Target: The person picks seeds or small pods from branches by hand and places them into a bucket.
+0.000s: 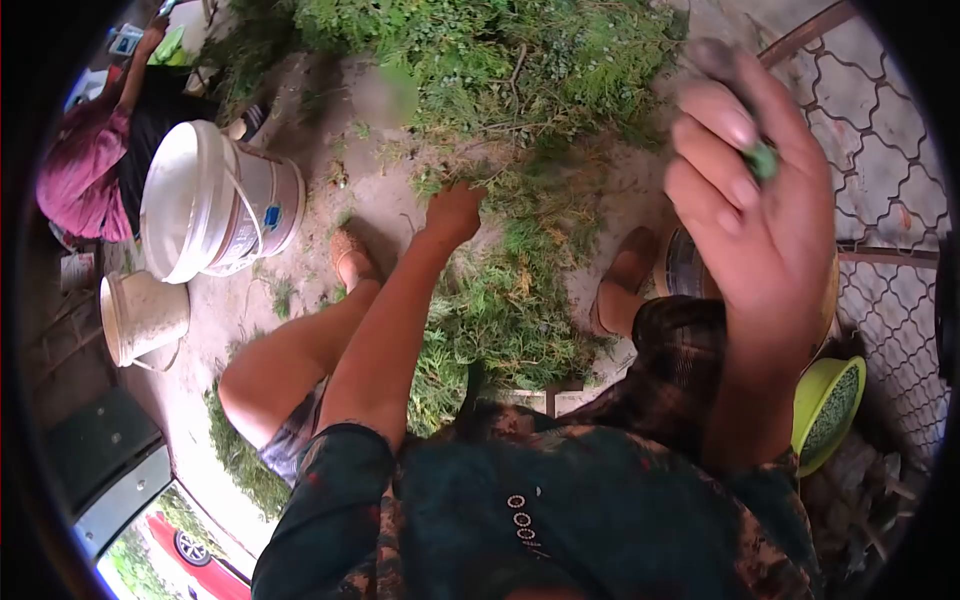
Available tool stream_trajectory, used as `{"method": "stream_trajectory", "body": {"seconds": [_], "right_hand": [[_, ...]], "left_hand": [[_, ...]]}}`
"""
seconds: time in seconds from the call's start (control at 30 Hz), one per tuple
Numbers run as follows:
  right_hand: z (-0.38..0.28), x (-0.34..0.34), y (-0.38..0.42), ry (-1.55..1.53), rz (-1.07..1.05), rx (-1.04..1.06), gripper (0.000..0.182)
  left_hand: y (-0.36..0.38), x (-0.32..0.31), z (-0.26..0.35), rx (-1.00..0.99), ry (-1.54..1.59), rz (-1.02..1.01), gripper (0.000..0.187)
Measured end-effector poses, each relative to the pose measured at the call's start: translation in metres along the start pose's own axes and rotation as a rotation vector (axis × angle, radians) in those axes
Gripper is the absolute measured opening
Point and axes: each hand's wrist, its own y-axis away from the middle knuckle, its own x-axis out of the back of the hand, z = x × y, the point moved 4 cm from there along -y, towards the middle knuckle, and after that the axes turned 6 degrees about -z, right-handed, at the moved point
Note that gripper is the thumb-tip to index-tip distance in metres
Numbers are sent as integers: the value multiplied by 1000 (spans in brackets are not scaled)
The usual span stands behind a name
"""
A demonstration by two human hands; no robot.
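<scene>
My left hand [455,214] is closed at a leafy conifer branch [515,190] low over the ground, its fingers wrapped round the stem end. Raised at the upper right, my right hand [755,195] has its fingers curled in toward the palm. A small green piece [762,160] shows between those fingers, blurred by motion. More cut conifer sprigs [500,330] lie in a heap between my feet. Beside my right hip, a yellow-green bowl [803,440] holds many small grey-green cones or berries [833,415].
A large pile of conifer branches [500,70] spreads ahead. To the left stand a white bucket [170,210] and a smaller cream bucket [150,315]. Another person in a pink top [90,180] sits beyond them. Patterned paving [880,130] lies on the right.
</scene>
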Motion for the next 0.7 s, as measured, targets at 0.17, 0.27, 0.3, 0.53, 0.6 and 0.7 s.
{"method": "stream_trajectory", "body": {"seconds": [0.17,0.27,0.3,0.53,0.6,0.7], "right_hand": [[-9,21,7,-12,107,16,28],[-9,28,5,-50,148,3,24],[-8,29,5,-74,182,-17,23],[-2,17,1,-109,156,-21,24],[4,12,2,-96,161,-17,24],[15,8,1,-89,190,-18,23]], "left_hand": [[-42,-39,0,-18,-425,-58,37],[-61,-54,-12,-84,-469,-58,35],[-63,-55,-12,-110,-477,-90,33],[-25,-22,3,232,116,45,22],[-25,-7,-2,182,461,-90,24],[-16,30,17,194,1146,-232,26]]}}
